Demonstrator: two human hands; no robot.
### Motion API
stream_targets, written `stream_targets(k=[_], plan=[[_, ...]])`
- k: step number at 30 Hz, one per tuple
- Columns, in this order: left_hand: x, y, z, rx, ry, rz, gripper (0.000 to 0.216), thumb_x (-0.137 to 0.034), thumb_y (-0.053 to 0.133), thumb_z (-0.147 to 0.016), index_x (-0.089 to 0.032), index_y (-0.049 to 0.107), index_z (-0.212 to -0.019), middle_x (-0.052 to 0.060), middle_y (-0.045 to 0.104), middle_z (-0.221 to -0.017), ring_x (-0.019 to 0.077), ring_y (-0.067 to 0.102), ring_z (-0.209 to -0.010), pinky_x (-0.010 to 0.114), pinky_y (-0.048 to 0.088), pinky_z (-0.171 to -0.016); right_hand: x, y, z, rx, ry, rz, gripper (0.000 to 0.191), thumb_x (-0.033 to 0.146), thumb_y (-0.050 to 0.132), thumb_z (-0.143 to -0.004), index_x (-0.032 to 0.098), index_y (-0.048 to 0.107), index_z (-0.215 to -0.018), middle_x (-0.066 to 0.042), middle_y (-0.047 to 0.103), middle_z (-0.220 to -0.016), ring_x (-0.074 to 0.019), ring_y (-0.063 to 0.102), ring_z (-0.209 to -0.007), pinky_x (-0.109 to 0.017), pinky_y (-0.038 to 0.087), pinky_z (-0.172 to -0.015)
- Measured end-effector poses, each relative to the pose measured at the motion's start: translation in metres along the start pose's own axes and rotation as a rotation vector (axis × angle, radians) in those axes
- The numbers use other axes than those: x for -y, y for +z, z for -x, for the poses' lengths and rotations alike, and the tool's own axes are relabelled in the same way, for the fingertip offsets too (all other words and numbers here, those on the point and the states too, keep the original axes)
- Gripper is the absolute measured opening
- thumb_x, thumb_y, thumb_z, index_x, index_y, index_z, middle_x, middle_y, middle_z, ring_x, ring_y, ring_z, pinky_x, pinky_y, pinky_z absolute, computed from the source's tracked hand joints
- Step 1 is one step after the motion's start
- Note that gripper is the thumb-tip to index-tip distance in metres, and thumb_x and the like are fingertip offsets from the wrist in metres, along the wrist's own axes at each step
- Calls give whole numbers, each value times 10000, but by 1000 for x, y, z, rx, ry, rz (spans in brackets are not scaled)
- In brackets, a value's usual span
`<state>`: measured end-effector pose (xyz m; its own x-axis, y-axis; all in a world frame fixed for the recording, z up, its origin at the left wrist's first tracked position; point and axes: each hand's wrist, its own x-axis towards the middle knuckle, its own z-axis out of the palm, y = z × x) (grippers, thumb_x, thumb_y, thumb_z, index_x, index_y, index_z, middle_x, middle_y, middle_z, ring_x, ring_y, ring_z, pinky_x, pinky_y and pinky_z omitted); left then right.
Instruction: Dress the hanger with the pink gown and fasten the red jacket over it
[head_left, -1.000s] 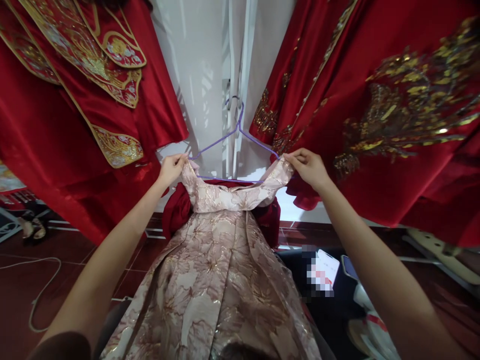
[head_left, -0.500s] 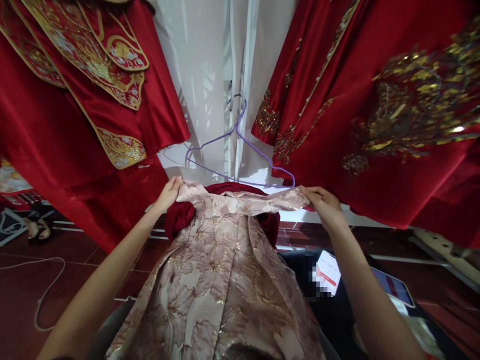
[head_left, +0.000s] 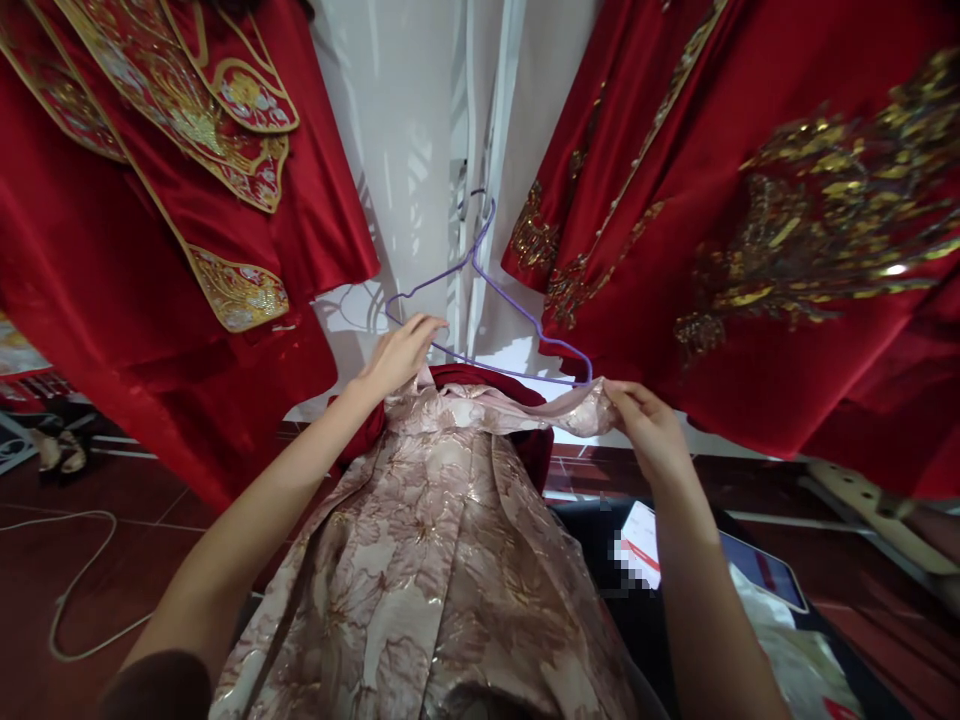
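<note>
A pale pink brocade dress (head_left: 442, 540) with gold flower patterns spreads from below me up toward the white wall. My right hand (head_left: 646, 425) pinches its right shoulder end. My left hand (head_left: 399, 352) reaches up to the lower bar of a purple wire hanger (head_left: 487, 285) and touches it, just above the dress's neckline. The hanger hangs bare on a hook at the white wall post, free of the dress. A dark red cloth (head_left: 480, 378) shows behind the neckline.
Red robes with gold embroidery hang at the left (head_left: 150, 200) and right (head_left: 750, 220). A tablet (head_left: 761, 570) and a white card (head_left: 643, 540) lie at lower right on a dark surface. A white cable (head_left: 75, 600) trails on the dark red floor.
The dress came off the hanger and dropped lower. My left hand then let go of the left shoulder and rose to the hanger's lower bar; my right hand keeps its shoulder end.
</note>
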<state>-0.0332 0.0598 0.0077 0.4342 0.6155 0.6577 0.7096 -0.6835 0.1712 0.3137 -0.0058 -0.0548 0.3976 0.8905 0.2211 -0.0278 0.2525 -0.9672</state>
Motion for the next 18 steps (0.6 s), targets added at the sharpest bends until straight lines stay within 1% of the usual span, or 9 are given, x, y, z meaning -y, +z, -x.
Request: stream_targets(k=[2,4,5,7,9,11,13,15,18], plan=[[-1,12,-2,63,33,42,334,-330,355,-944,-244,531,-1215,56,600,-1115,163,607,-900,261,452,-775,1,0,1,-2,-9,6,307,446,778,-594,219,666,-767,9,634,-657,-108,568,-562,-214,496,-495],[2,27,1,134,56,106,322,-349,364,-942,-237,593,-1137,47,627,-1059,163,614,-890,268,456,-799,2,0,3,-14,-45,17,293,445,768,-610,223,662,-768,0,644,-676,-125,583,-578,-235,503,-500],[4,33,3,150,57,134,324,-357,364,-941,-228,623,-1087,46,635,-1027,163,616,-885,271,457,-806,3,1,4,-25,-71,22,286,444,763,-619,223,660,-769,-8,655,-695,-136,594,-592,-248,506,-507],[6,41,8,136,43,184,338,-368,366,-939,-214,654,-1028,50,640,-987,161,615,-884,274,459,-813,4,2,5,-54,-128,27,277,442,752,-638,223,659,-779,-23,676,-743,-156,616,-625,-274,512,-531],[8,40,14,110,34,228,341,-375,374,-937,-212,661,-1026,51,642,-978,158,611,-893,274,457,-819,6,4,6,-90,-185,34,264,438,740,-658,224,660,-789,-34,685,-778,-178,634,-656,-300,513,-550],[8,32,18,115,43,255,337,-381,385,-933,-215,665,-1021,49,646,-970,153,610,-890,273,456,-817,8,6,4,-114,-248,57,242,432,725,-681,228,663,-796,-43,687,-800,-203,649,-705,-328,520,-584],[7,23,20,135,48,266,334,-388,394,-929,-215,669,-1009,47,650,-957,149,610,-871,272,456,-809,13,11,-2,-114,-323,100,222,423,712,-699,227,667,-794,-46,687,-818,-218,655,-759,-355,529,-650],[4,16,20,150,48,268,332,-394,403,-924,-212,670,-999,46,655,-947,148,610,-858,271,455,-799,23,20,-11,-96,-393,160,218,422,704,-709,222,668,-789,-43,683,-812,-218,653,-772,-376,529,-706],[-8,17,17,163,56,273,327,-387,401,-926,-209,673,-964,43,663,-936,147,609,-859,267,450,-792,42,44,-26,-56,-511,275,223,446,668,-742,228,655,-791,-45,679,-789,-221,648,-755,-386,524,-710]])
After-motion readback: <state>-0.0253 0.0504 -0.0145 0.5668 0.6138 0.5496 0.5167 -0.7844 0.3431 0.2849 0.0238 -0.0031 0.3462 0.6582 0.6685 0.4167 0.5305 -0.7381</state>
